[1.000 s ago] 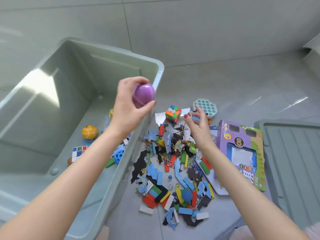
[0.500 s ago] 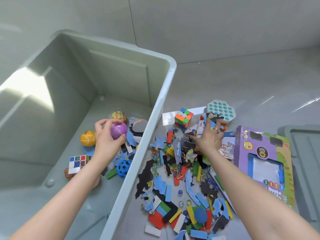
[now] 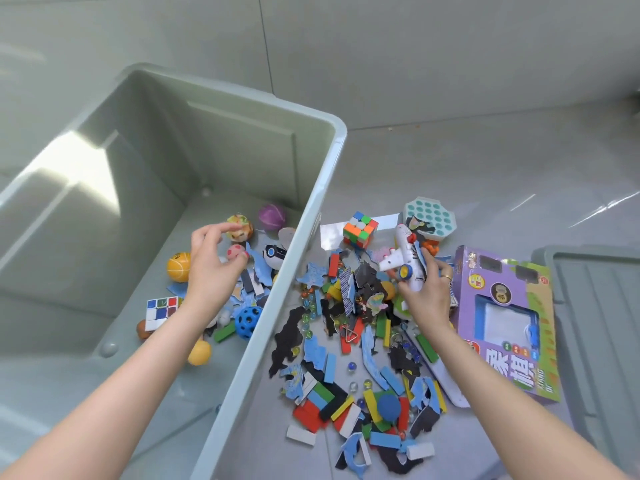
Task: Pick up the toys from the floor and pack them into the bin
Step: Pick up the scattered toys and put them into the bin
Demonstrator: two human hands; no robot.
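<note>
Plastic, rigid and light by our judgement, the toy airplane [image 3: 403, 261] sat clenched at its fuselage in our right hand [image 3: 424, 296], above the floor pile; fuselage, not wings, suited the hold. Beyond, our left hand [image 3: 211, 268] hovered released inside the bin [image 3: 322, 202], purple ball [image 3: 272, 216] past its fingertips.

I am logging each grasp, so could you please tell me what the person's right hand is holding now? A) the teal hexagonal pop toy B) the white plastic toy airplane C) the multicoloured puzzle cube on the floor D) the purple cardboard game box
B: the right hand has its fingers curled round the white plastic toy airplane, lifted above the pile of toys on the floor.
</note>
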